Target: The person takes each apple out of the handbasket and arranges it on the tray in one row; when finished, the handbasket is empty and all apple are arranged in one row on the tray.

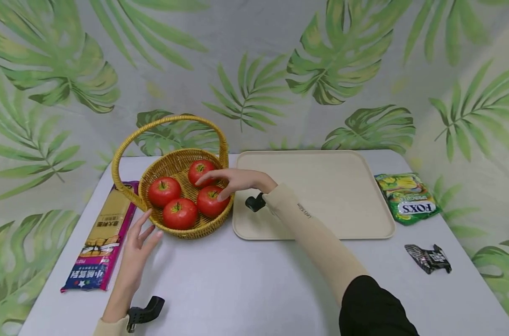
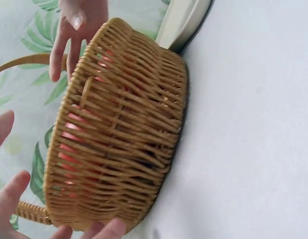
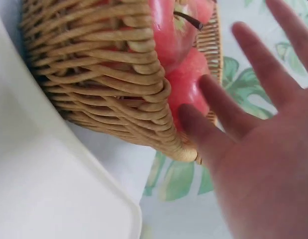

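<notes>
A yellow-brown wicker basket (image 1: 204, 230) with a tall arched handle holds several red apples (image 1: 180, 213). My right hand (image 1: 243, 179) is over the basket's right side, its fingers spread and slightly bent above the apples. In the right wrist view its fingertips overlap an apple (image 3: 186, 92); whether they touch it I cannot tell. By the basket's near left rim, close to the foot of the handle, is my left hand (image 1: 137, 245) with spread fingers and nothing in them. The left wrist view shows its fingertips beside the wicker wall (image 2: 119, 129); contact is unclear.
A beige tray (image 1: 313, 196) lies right of the basket, under my right forearm. Left of the basket is a long pasta packet (image 1: 101, 233), partly behind it. A green FOX'S bag (image 1: 407, 198) and a crumpled black wrapper (image 1: 428, 258) lie at the right. Leaf-patterned cloth hangs behind.
</notes>
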`<action>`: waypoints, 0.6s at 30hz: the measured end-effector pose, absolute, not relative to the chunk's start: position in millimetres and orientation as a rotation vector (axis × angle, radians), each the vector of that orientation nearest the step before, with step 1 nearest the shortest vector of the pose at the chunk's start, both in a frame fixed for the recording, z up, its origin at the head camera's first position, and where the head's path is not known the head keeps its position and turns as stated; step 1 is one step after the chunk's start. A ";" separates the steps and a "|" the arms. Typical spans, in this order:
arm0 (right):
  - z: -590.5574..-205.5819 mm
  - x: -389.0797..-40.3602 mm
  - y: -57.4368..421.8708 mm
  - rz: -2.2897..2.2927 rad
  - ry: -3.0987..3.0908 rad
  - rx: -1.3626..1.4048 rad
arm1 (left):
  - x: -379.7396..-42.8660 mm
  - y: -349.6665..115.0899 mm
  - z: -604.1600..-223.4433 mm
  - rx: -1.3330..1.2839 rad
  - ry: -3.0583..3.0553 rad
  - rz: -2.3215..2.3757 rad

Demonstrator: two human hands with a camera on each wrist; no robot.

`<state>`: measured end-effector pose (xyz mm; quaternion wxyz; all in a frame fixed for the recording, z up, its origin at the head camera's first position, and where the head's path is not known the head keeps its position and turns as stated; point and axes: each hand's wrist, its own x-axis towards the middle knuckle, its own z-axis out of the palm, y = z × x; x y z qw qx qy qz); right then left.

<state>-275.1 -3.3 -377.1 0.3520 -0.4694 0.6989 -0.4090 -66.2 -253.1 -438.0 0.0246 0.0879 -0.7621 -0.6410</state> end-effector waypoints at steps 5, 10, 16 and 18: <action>-376.1 -276.0 -17.0 -0.874 1.867 -1.137 | -77.5 -248.4 -447.0 0.280 -2.369 -2.034; -380.2 -274.4 -27.4 -0.809 1.875 -1.101 | -84.2 -246.9 -448.9 0.277 -2.368 -2.053; -385.2 -270.9 -34.4 -0.717 1.923 -1.108 | -86.9 -246.6 -448.3 0.284 -2.390 -2.059; -386.7 -269.5 -35.9 -0.655 1.963 -1.099 | -87.5 -245.6 -449.0 0.282 -2.378 -2.077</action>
